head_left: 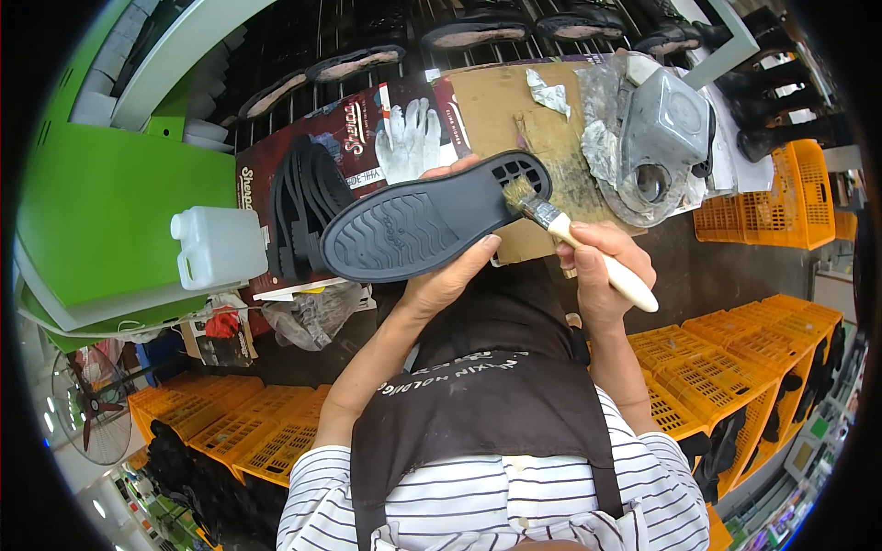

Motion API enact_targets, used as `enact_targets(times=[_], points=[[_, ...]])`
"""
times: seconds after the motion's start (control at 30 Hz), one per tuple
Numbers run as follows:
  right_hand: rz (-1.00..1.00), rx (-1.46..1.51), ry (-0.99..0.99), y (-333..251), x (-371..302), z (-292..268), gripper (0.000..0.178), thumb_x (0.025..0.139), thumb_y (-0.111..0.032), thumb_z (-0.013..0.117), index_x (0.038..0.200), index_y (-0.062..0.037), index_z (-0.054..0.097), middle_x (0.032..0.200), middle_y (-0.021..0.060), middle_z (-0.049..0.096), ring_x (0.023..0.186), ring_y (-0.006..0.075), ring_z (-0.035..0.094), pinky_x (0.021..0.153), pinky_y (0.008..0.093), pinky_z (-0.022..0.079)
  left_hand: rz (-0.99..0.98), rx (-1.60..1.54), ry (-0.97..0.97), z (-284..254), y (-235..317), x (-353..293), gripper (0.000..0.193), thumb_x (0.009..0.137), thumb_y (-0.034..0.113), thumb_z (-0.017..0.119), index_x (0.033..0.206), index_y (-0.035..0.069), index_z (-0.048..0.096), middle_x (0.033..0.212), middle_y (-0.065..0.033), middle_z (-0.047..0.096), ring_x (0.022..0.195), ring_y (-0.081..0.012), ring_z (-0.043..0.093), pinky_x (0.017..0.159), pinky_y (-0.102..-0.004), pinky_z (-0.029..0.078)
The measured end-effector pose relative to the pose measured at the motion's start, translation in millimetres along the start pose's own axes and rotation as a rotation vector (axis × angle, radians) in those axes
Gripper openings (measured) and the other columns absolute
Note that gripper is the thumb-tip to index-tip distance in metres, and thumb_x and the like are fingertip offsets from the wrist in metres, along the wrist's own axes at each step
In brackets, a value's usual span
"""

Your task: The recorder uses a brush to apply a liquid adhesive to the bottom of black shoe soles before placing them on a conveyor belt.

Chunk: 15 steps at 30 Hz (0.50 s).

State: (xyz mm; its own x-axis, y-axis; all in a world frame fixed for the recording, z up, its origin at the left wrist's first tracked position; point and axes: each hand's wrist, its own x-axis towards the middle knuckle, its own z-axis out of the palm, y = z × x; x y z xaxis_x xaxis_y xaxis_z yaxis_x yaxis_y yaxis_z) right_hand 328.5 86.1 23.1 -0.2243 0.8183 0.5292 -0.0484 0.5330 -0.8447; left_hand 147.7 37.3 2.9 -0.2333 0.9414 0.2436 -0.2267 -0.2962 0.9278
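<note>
A black rubber shoe sole (418, 225) lies across my left hand (450, 285), thumb along its near edge and fingertips showing past its far edge. Its inner side with wavy ridges faces up, and the heel end has a grid of hollows. My right hand (611, 266) is closed round the pale handle of a paintbrush (556, 223). The bristles touch the heel end beside the grid. Behind the sole, a white glove (409, 138) rests on the cardboard. A stack of black soles (303, 202) stands to the left.
A white plastic jug (219, 246) stands at the left by a green cabinet (129, 211). On the right sit a clear plastic container (669, 119) and crumpled plastic film. Black boots (478, 32) line the rack at the back. Orange crates (707, 367) stand on both sides.
</note>
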Motion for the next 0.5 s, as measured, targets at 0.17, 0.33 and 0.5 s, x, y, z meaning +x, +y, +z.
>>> enact_targets(times=[0.17,0.33,0.5], points=[[0.058,0.016,-0.005,-3,-1,11,0.015,0.080,-0.003,0.068,0.093,0.0042,0.065,0.079,0.0141,0.067,0.062,0.0159,0.062,0.055,0.0239,0.048,0.061,0.027,0.020,11,-1,-4,0.069,0.076,-0.009,0.064,0.134,0.001,0.027,0.137,-0.0175,0.039,0.124,-0.0229,0.044,0.102,-0.0357,0.039],[0.052,0.051,-0.034,-5,-1,20,0.016,0.085,-0.006,0.064,0.095,0.0072,0.064,0.075,0.0148,0.065,0.060,0.0134,0.061,0.053,0.0212,0.049,0.091,0.174,0.038,20,9,0,0.058,0.074,-0.003,0.071,0.126,-0.004,0.044,0.123,-0.0146,0.053,0.109,-0.0168,0.055,0.091,-0.0287,0.045],[0.151,0.074,-0.036,-9,-5,26,0.017,0.077,-0.001,0.071,0.092,0.0025,0.067,0.084,0.0140,0.069,0.071,0.0191,0.066,0.061,0.0254,0.050,0.127,0.199,0.049,20,6,0,0.059,0.073,-0.001,0.073,0.125,-0.004,0.046,0.124,-0.0140,0.053,0.109,-0.0158,0.055,0.091,-0.0284,0.045]])
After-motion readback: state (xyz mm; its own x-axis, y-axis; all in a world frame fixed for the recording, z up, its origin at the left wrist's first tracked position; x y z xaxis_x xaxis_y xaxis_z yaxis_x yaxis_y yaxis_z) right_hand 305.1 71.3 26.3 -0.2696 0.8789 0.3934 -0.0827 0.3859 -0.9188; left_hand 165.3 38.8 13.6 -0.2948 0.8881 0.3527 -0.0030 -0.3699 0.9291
